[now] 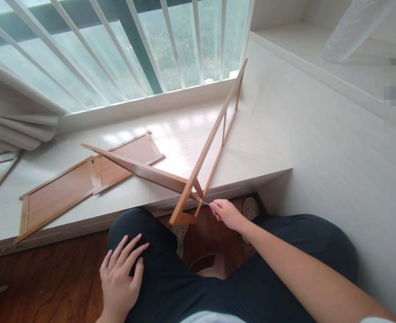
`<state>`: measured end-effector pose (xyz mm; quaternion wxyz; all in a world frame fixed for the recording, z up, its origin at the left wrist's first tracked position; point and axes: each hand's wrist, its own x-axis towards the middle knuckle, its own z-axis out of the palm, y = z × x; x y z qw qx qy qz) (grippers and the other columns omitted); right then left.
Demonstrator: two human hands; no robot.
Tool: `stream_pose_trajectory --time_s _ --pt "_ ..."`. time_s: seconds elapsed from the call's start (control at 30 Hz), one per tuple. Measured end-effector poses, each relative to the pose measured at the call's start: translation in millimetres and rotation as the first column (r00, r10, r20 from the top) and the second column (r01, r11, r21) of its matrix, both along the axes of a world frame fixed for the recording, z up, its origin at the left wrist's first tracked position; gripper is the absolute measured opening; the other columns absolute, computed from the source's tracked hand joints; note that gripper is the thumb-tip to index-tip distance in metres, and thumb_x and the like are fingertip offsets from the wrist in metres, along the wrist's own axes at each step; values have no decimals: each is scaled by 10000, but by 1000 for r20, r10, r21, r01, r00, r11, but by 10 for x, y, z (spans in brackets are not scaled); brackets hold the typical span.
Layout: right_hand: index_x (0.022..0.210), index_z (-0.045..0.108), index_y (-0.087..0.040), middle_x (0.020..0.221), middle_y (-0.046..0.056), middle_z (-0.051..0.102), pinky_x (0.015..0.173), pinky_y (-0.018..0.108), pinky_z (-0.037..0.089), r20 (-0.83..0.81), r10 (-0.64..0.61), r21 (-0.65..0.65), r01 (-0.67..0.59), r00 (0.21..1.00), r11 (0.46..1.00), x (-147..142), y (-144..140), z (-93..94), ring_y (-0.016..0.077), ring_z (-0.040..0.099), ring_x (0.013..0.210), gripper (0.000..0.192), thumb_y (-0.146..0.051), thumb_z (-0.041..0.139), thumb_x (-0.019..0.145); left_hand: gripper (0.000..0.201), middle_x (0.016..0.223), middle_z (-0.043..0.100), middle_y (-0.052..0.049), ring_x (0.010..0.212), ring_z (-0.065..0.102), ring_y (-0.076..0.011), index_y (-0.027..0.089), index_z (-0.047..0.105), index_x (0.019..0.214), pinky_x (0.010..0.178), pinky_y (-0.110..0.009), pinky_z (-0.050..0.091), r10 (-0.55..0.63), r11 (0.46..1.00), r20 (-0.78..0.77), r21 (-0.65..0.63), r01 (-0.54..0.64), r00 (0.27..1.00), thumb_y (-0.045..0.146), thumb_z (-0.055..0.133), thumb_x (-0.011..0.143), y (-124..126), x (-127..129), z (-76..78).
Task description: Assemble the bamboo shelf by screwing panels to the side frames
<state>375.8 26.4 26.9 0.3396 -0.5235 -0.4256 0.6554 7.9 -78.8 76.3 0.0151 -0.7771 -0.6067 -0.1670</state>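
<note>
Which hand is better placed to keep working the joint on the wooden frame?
Probably right. The right hand pinches a thin tool at the corner of the wooden frame; the left hand lies flat on the knee, away from it.

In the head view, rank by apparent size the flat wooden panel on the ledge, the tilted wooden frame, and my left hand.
1. flat wooden panel
2. tilted wooden frame, close behind
3. left hand, though nearness to the camera enlarges it

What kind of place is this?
Probably a room at home: a white window seat below a barred window, a curtain and a wooden floor. Wooden frame panels lie on the seat.
</note>
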Motion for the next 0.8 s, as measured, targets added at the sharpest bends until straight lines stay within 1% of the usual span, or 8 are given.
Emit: stream_pose_trajectory --time_s 0.1,0.27,0.37,0.47,0.6,0.67,0.8 --pt "603 521 -204 495 -41 494 539 261 319 -4 -12 -1 12 1000 1000 -1 2 12 103 423 489 431 -491 693 874 327 1426 673 -29 1478 468 -287 335 719 1188 1251 -512 236 -4 1000 2 -4 4 1000 265 556 913 -4 3 8" --pt "664 496 -219 519 -53 454 525 270 375 -136 16 -105 -30 991 994 4 -4 75 112 425 478 473 -636 635 839 335 1422 675 -27 1470 478 -293 345 714 1199 1247 -522 244 -8 1000 3 2 8 1000 264 554 916 2 8 19" --pt "695 492 -220 543 -59 446 536 274 398 -186 25 -143 -52 982 988 13 -10 101 114 439 491 480 -661 635 820 330 1422 675 -31 1474 474 -296 336 715 1197 1246 -522 247 -8 1000 -2 2 8 1000 260 552 920 2 2 16" --pt "678 489 -221 525 -56 449 526 271 380 -169 15 -135 -38 985 990 13 -8 81 116 429 480 466 -636 628 840 317 1423 675 -35 1479 467 -301 325 717 1185 1240 -526 254 -15 1000 -7 8 15 1000 263 550 924 -5 -4 9" --pt "604 520 -199 485 -44 481 529 254 305 -82 -24 -65 19 996 998 11 4 37 97 403 479 431 -496 701 859 315 1426 672 -36 1483 461 -297 327 713 1190 1235 -530 258 -10 1000 -11 1 10 1000 264 544 932 -10 -1 6" --pt "593 532 -193 482 -42 494 536 252 296 -68 -35 -49 32 997 998 10 6 32 95 409 485 422 -458 716 864 318 1427 670 -38 1484 460 -293 330 709 1197 1235 -533 257 -10 1000 -12 -1 10 1000 264 542 934 -6 0 5" --pt "627 514 -211 479 -56 462 512 259 334 -136 -22 -97 8 991 995 1 4 52 103 403 457 447 -551 670 870 320 1431 668 -34 1484 461 -290 337 704 1200 1236 -533 254 -14 1000 -11 4 14 1000 264 547 931 2 -2 2"
